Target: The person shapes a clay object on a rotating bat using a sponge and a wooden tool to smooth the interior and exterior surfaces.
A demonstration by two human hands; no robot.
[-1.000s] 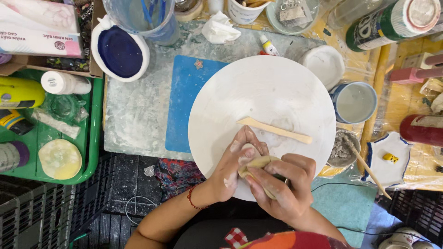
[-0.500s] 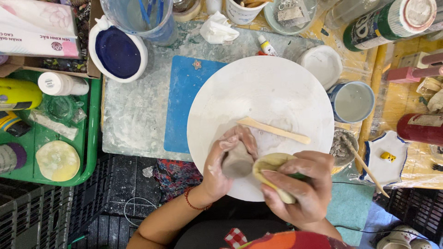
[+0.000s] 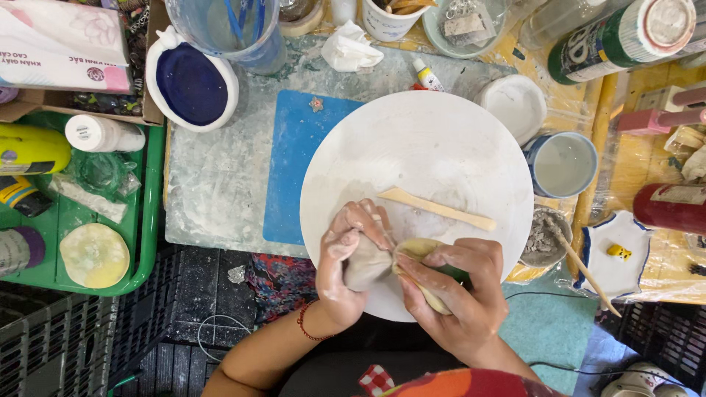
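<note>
A round white turntable (image 3: 434, 147) lies in front of me, dusted with clay. Over its near edge my left hand (image 3: 346, 257) cups a grey lump of clay (image 3: 365, 268). My right hand (image 3: 460, 290) presses a yellowish sponge (image 3: 415, 254) against that lump. Both hands are smeared with pale clay, and a red bead bracelet sits on my left wrist. A flat wooden modelling stick (image 3: 437, 209) rests on the turntable just beyond my fingers.
A blue mat (image 3: 294, 162) lies under the turntable's left side. A blue-lined dish (image 3: 191, 84) stands at the back left, a green tray (image 3: 151, 213) with bottles at the left. A blue-rimmed water cup (image 3: 562, 163) and a small slurry pot with a stick (image 3: 544, 239) are on the right.
My hands came apart half a second ago, showing lump and sponge separately. Now they are together again, with the sponge against the clay. The stick has not moved.
</note>
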